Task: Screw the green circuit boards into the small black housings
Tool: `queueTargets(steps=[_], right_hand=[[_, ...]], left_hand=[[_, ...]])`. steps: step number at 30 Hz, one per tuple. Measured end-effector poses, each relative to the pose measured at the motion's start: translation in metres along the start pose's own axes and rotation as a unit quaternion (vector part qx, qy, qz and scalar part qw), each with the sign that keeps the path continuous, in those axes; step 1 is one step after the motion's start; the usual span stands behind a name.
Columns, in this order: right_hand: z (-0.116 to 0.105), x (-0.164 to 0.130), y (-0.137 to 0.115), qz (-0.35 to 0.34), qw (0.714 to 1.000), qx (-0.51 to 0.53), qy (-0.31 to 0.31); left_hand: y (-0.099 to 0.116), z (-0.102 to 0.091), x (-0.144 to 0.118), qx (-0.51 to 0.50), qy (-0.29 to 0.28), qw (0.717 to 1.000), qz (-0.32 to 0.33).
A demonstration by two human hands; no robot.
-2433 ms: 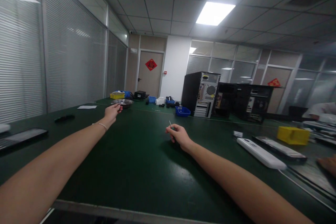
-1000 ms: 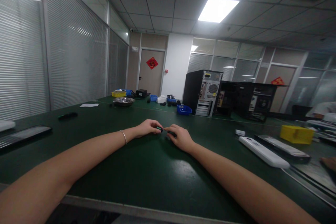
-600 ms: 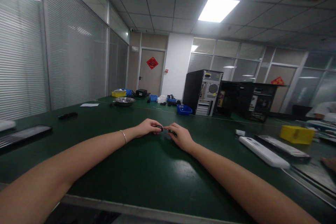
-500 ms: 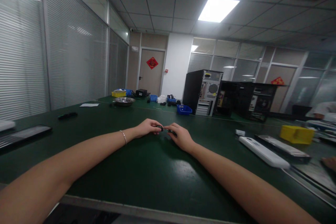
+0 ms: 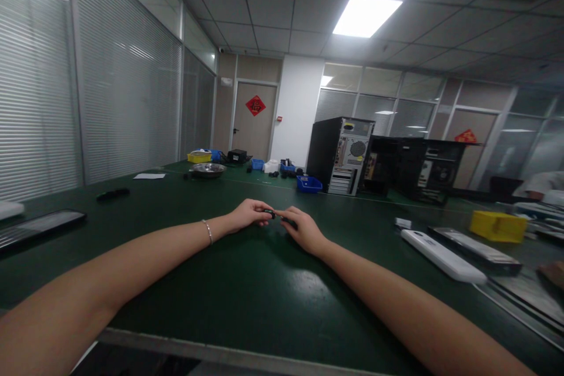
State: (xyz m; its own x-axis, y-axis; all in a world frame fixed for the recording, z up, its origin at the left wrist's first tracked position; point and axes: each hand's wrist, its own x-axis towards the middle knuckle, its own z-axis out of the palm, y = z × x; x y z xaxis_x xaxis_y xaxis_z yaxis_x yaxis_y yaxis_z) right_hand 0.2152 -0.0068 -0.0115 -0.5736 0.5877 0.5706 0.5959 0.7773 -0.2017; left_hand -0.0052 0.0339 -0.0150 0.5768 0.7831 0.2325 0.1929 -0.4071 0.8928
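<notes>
Over the middle of the green table [image 5: 247, 299], my left hand [image 5: 248, 213] pinches a small black part [image 5: 269, 212]; its kind is too small to make out. My right hand [image 5: 305, 230] is closed around a slim dark tool [image 5: 289, 221], mostly hidden by the fingers. The tool's front end meets or nearly meets the black part, and the fingertips of both hands are almost touching. A bracelet [image 5: 207, 231] circles my left wrist.
Computer towers [image 5: 341, 155] stand at the back right, beside a blue bin [image 5: 309, 184]. A metal bowl [image 5: 208, 170] sits at the back left. To the right lie a white power strip [image 5: 443, 255] and a yellow bin [image 5: 497, 226]. Another person's hand [image 5: 553, 273] shows at the right edge.
Both hands keep almost the same place and grip. The small black part has turned or shifted slightly between my left fingers.
</notes>
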Motion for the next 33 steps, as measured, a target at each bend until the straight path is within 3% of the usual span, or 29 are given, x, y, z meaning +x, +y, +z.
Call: queueTargets(steps=[23,33], right_hand=[[-0.003,0.0,-0.007,-0.001,0.999,0.042,0.013],[-0.002,0.001,-0.003,0.007,0.999,0.049,0.013]], left_hand=[[0.001,0.001,0.002,-0.068,0.053,0.996,-0.008],[0.013,0.019,-0.001,-0.178,-0.051,0.983,-0.001]])
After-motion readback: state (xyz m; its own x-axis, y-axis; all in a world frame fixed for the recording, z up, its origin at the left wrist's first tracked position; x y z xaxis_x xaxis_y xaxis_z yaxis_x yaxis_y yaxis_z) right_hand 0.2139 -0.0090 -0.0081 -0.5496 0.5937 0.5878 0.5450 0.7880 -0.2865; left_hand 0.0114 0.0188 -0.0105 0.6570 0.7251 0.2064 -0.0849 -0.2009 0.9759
